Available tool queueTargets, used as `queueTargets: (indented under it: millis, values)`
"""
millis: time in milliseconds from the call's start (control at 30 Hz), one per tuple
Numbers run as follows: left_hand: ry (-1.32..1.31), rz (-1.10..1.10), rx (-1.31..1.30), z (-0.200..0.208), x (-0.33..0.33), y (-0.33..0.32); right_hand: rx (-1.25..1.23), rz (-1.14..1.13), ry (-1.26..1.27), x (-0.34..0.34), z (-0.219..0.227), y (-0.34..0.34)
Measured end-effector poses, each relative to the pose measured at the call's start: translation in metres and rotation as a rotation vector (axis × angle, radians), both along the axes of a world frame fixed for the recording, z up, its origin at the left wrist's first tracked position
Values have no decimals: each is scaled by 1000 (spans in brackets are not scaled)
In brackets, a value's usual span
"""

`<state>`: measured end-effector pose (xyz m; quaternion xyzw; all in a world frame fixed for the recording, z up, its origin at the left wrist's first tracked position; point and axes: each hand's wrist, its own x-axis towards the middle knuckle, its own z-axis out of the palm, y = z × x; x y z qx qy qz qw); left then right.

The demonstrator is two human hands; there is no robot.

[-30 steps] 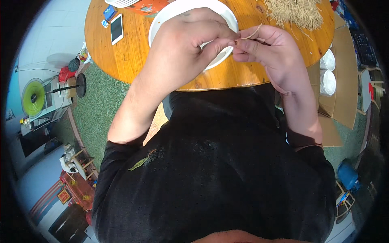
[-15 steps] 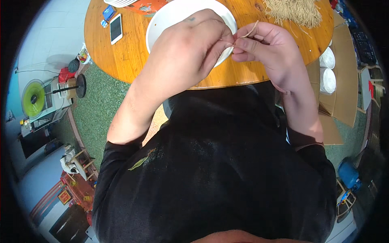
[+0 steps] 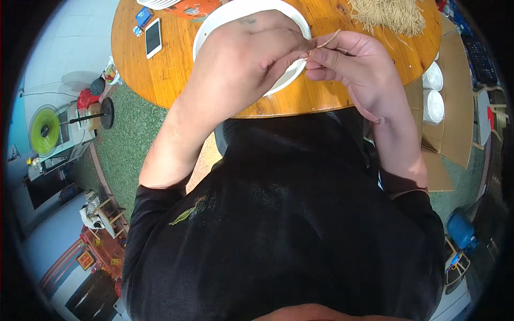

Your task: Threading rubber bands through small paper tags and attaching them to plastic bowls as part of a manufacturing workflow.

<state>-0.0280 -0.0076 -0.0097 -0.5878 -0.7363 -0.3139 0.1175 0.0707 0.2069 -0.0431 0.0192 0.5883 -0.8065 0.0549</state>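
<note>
Over the near right rim of a white bowl [image 3: 199,37], my two hands meet fingertip to fingertip. Between the thumb and forefinger of my right hand [image 3: 356,59] is a tan cord [image 3: 333,38], its loose end sticking up past the fingers. My left hand [image 3: 251,53] is closed in a pinch at the same spot, its thumb beside the right fingertips. The back of that hand hides most of its fingers and much of the bowl. What it pinches is too small to make out. A heap of matching tan cords [image 3: 393,16] lies at the table's far right.
On the round wooden table [image 3: 176,80] lie a white phone [image 3: 153,38] and a small blue box [image 3: 143,16]. An orange patterned container [image 3: 195,9] and stacked white dishes [image 3: 158,3] stand at the far side. Right of the table, an open cardboard box [image 3: 452,101] holds white round containers [image 3: 433,107].
My left hand has shifted slightly left and its wrist has turned a little, pressing its thumb flatter. The bowl shows more at its near rim. My right hand stays nearly still with the cord.
</note>
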Motion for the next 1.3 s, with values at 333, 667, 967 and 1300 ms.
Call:
queueTargets:
  millis: [333, 667, 967, 1300]
  values:
    - [323, 5, -17, 3, 1, 4, -85, 46, -23, -1, -5, 2]
    - [-64, 73, -49, 13, 12, 2, 44, 11, -10, 1, 2, -3]
    - [-600, 36, -24, 2, 16, -2, 136, -18, 31, 2, 6, -7]
    - [-467, 236, -28, 11, 31, 7, 68, 31, 25, 5, 2, 1]
